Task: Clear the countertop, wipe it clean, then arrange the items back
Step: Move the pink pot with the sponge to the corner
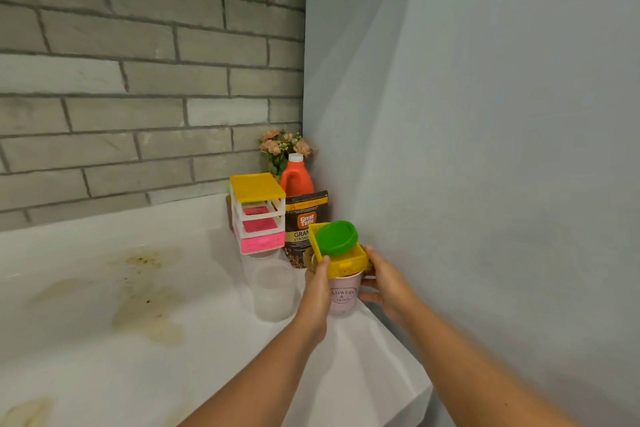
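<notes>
Fingers (325, 262), left hand (317, 288) and right hand (384, 282), grip one yellow drawer (346, 263) over one cup (343, 296).

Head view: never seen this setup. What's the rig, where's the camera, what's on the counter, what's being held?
There is no machine here: a person works with bare hands. The single picture comes from a camera worn on the head, looking down. The left hand and right hand grip a pink cup from either side. A yellow drawer sits on top of it with a green lid inside. On the stained white countertop stand a clear plastic cup, a small drawer rack, a coffee pouch, an orange bottle and flowers.
</notes>
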Demonstrator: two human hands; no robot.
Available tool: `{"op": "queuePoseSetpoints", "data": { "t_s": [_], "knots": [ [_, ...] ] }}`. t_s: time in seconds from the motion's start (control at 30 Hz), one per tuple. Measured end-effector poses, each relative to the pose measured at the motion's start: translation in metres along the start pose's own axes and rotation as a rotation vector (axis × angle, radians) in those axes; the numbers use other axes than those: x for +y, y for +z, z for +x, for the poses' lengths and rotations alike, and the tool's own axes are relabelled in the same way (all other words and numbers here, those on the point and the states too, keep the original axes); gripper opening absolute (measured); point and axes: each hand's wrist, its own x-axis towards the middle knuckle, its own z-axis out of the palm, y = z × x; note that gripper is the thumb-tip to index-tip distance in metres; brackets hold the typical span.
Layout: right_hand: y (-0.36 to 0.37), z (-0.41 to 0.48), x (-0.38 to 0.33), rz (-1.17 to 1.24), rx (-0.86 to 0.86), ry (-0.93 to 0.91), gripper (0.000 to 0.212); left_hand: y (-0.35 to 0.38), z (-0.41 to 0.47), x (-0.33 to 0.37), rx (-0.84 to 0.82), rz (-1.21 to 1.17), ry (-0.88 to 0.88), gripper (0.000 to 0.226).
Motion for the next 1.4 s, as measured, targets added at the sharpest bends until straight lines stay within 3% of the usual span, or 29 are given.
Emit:
{"op": "queuePoseSetpoints", "data": {
  "t_s": [0.43, 0.7, 1.0, 1.27, 1.4],
  "knots": [
    [-0.001, 0.025, 0.009, -0.031, -0.084, 0.042, 0.041, 0.003, 0.005, -0.005, 0.08, 0.107, 0.061, 0.049],
    [-0.003, 0.029, 0.005, -0.291, -0.006, 0.049, 0.046, 0.007, -0.004, -0.004, 0.138, 0.152, -0.024, 0.057],
    [-0.008, 0.028, -0.014, -0.722, 0.242, -0.088, 0.05, 0.006, -0.012, 0.001, 0.2, 0.226, -0.147, 0.073],
    [0.012, 0.014, -0.03, -0.723, 0.415, -0.254, 0.049, -0.003, -0.032, 0.01, 0.255, 0.487, -0.165, 0.046],
    [0.044, -0.001, -0.036, -0.68, 0.327, -0.344, 0.047, -0.02, -0.048, 0.024, 0.245, 0.467, -0.092, 0.033]
  ]
}}
